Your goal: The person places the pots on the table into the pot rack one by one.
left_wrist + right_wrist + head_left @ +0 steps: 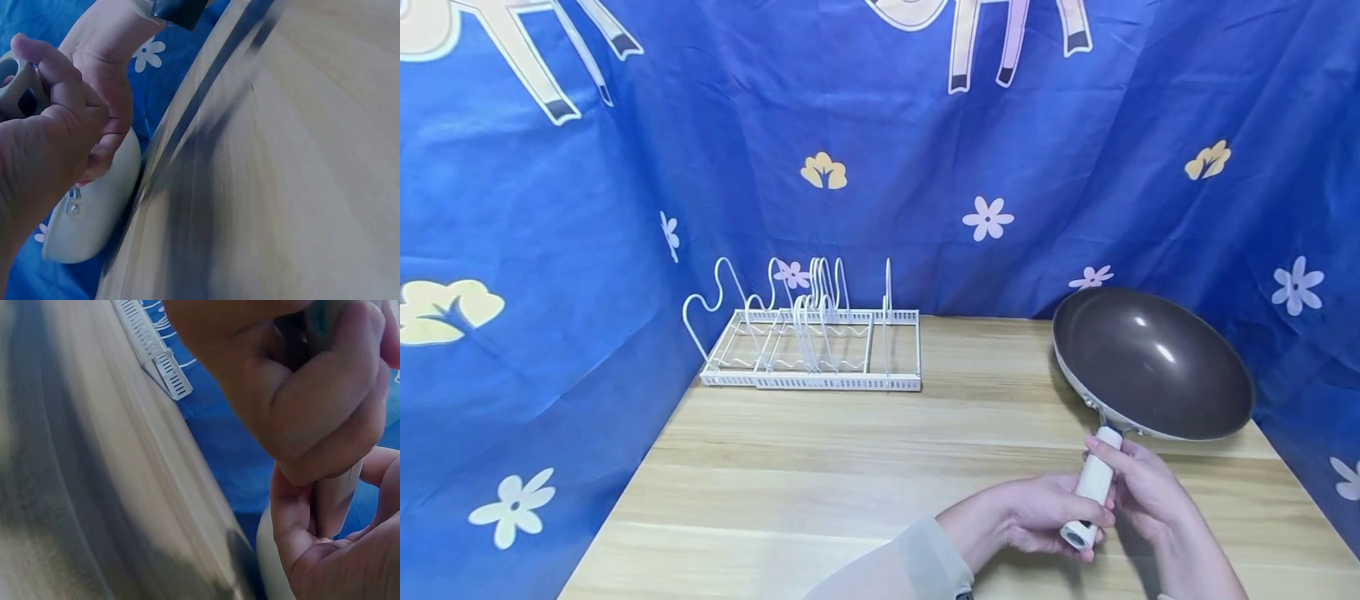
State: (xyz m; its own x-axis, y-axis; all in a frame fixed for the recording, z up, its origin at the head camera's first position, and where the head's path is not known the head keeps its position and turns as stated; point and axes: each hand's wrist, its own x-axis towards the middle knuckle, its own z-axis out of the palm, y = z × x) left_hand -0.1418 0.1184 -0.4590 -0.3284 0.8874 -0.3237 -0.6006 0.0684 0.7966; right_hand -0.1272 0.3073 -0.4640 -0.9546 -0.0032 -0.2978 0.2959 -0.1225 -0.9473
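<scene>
At left, towards the back of a wood-grain desk (pixel 775 467), is a white wire rack (pixel 820 382) with looped dividers. Right of centre, the left hand (pixel 1051 510) reaches in from the lower left, out of a pale sleeve (pixel 902 567); its grip is curled round the end of a white handle (pixel 1097 477), thumb across the top. Just beyond, the right hand (pixel 1146 493) comes from the lower right, its grip holding the handle nearer the bowl, thumb laid along it. The handle joins a round, dark-lined pan (pixel 1157 367) at far right, near the blue curtain (pixel 887 150); whether its base touches the desk, I cannot tell. The pan looks stiff, smooth and probably bowl-heavy, so the handle seems the place to hold, with both hands resisting any twist.
</scene>
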